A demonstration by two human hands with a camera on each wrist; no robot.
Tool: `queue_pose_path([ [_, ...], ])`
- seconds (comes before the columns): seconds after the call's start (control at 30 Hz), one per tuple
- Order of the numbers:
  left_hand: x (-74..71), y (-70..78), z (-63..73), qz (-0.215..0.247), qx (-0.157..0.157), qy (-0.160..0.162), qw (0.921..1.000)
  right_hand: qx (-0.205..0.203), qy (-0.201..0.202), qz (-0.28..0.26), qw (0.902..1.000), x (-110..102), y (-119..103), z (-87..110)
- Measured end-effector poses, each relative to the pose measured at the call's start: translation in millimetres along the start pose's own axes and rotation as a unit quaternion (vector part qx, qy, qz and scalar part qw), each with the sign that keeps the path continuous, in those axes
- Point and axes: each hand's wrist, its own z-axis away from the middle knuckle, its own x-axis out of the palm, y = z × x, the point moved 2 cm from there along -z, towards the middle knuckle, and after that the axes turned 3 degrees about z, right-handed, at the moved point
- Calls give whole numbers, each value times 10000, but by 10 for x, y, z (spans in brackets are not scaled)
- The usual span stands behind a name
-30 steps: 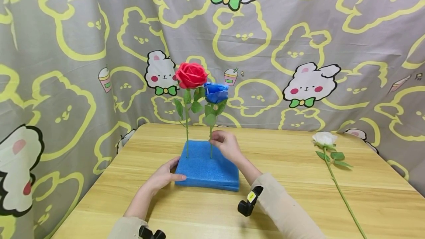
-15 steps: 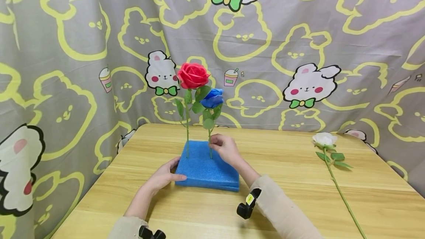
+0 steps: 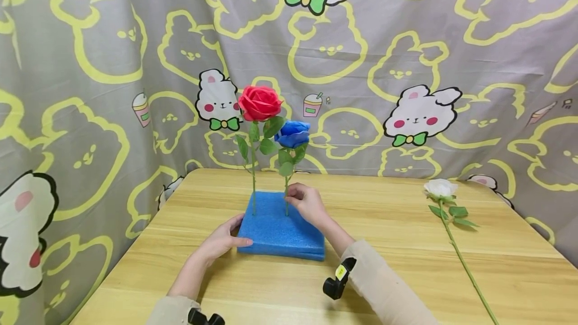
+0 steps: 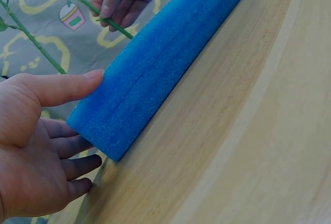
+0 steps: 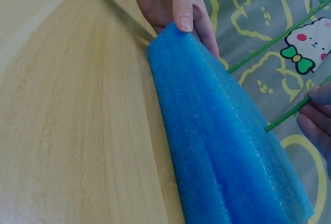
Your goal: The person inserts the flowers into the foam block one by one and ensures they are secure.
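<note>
Standing near the middle of the head view, a blue rose [image 3: 293,135] rises from a blue foam block [image 3: 282,237], leaning slightly right at the top. Its stem's lower end is hidden inside the foam. The right hand [image 3: 308,203] pinches this stem low down, just above the block, and its fingers cover a short part of it. The left hand [image 3: 221,239] holds the block's left end, thumb on the near top edge; its other fingers are partly hidden behind the side in the head view.

Just left of the blue rose, a taller red rose [image 3: 260,103] stands in the same block. Its leaves meet the blue bloom's edge; whether they touch is hard to tell. In the left wrist view the blue bloom is cut off at upper left; in the right wrist view the right hand is cropped by the right edge.

At the right of the head view, a white rose [image 3: 440,188] lies on the wooden desk [image 3: 379,219], its stem running out of the bottom edge. Behind hangs a grey curtain [image 3: 352,79] with yellow outlines, white rabbits and pink cups. Black wrist cameras [image 3: 335,285] sit by beige sleeves [image 3: 388,285]; the right one's yellow label [image 3: 340,270] is too small to read.
</note>
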Motion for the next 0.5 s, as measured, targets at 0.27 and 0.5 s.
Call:
queue_pose_path([
  [0.27, 0, -1, 8, -5, -26, -6, 10000, 67, -24, -144, 9999, -6, 8, 24],
  [0.5, -3, -10, -4, 22, -28, -10, 10000, -25, -38, -236, 9997, -16, 14, 25],
])
